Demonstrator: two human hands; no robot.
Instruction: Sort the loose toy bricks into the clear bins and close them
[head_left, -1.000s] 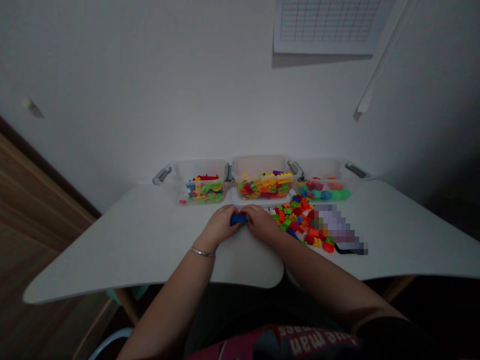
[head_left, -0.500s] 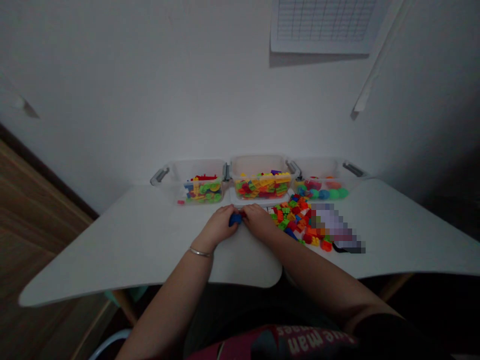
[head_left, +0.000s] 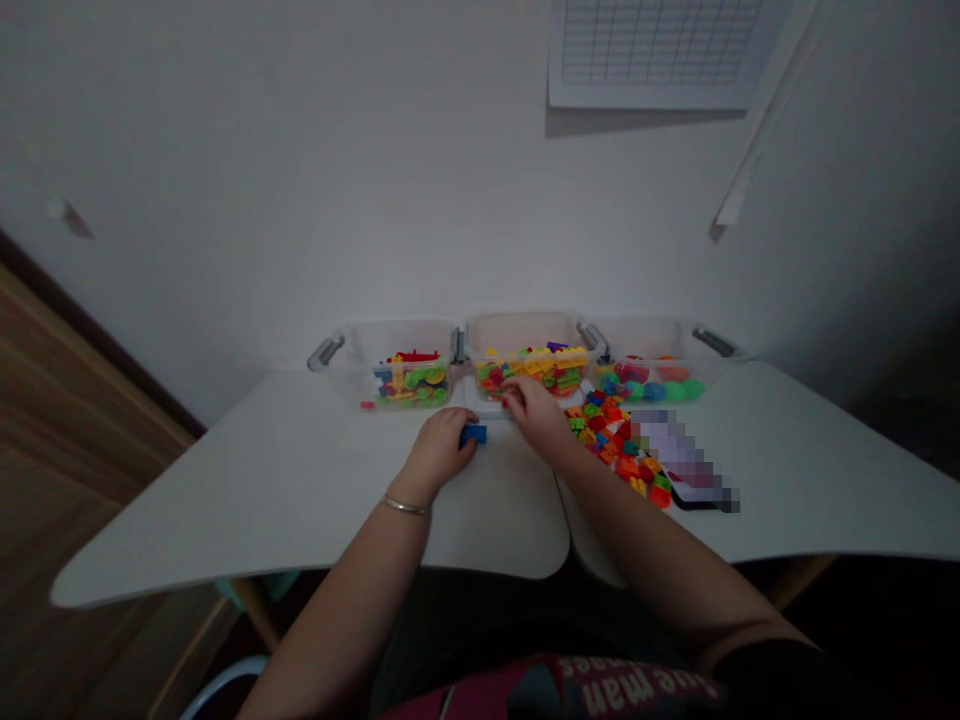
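Low over the table, my left hand (head_left: 439, 445) is closed on a blue toy building brick (head_left: 473, 434), which sticks out past the thumb. My right hand (head_left: 534, 408) is raised before the front wall of the middle clear box (head_left: 525, 330), its fingers pinched together. A small red toy brick (head_left: 506, 401) shows at those fingertips; its shape is mostly hidden. Right of my right wrist spreads a pile of mixed coloured bricks (head_left: 619, 440).
A left clear box (head_left: 360, 345) holds mixed toy pieces; a right clear box (head_left: 652, 335) holds round green, blue and red ones. A phone-like device (head_left: 690, 465), partly pixelated, lies beside the pile. One small pink piece (head_left: 367, 405) sits before the left box.
My right hand has moved away from my left hand, up and forward toward the middle box, with a red brick in its fingers. My left hand stays with the blue brick.
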